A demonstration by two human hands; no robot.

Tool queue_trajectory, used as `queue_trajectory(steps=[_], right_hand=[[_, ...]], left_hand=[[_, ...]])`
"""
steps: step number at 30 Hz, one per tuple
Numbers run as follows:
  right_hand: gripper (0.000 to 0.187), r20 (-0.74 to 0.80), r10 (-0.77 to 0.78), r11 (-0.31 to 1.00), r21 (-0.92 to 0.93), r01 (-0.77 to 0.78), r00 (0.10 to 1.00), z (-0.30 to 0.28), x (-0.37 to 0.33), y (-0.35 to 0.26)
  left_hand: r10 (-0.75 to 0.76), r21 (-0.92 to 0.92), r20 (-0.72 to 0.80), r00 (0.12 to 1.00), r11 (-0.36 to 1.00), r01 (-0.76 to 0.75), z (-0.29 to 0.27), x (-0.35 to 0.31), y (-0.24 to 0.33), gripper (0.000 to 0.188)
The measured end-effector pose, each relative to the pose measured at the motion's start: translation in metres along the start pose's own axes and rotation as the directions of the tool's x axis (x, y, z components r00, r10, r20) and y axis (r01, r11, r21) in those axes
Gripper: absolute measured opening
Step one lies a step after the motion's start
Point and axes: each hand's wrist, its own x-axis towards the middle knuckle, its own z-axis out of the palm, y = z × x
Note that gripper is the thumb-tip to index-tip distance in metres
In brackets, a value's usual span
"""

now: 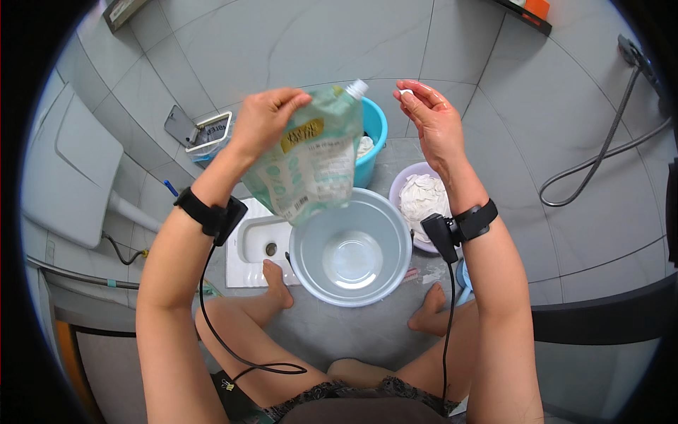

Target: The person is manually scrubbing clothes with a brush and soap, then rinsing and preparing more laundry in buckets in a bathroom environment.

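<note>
My left hand is closed on the upper corner of a pale green refill pouch, which hangs tilted over the left part of a grey-blue basin. The pouch's white spout points up and to the right and has no cap on it. Raised to the right of the spout, my right hand pinches a small white cap between thumb and fingers. That hand looks wet. Nothing but a shiny, pale bottom shows inside the basin; whether it holds water I cannot tell.
Behind the basin stands a turquoise bucket with white cloth inside. A lilac basin holds white cloth at the right. On the left are a squat toilet and a small bin. A shower hose hangs far right.
</note>
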Motion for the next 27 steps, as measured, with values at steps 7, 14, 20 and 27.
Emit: queue_trajectory(steps=[7, 14, 20, 27], right_hand=[[0.023, 0.304, 0.218, 0.948, -0.292, -0.127, 0.927, -0.001, -0.027, -0.027], [0.022, 0.338, 0.290, 0.908, -0.393, -0.146, 0.895, -0.015, -0.076, -0.048], [0.028, -0.034, 0.633, 0.475, -0.772, -0.423, 0.774, -0.010, -0.081, -0.051], [0.031, 0.230, 0.414, 0.602, -0.795, -0.075, 0.881, 0.004, -0.083, -0.059]], left_hand=[[0.040, -0.157, 0.157, 0.987, 0.988, -0.015, 0.016, -0.053, 0.023, 0.021], [0.076, -0.244, 0.171, 0.982, 0.969, -0.033, 0.026, -0.084, 0.052, 0.019], [0.170, -0.135, 0.156, 0.973, 0.980, -0.149, 0.029, -0.096, 0.055, 0.019], [0.165, -0.006, 0.149, 0.975, 0.986, -0.166, 0.012, -0.094, 0.054, 0.022]])
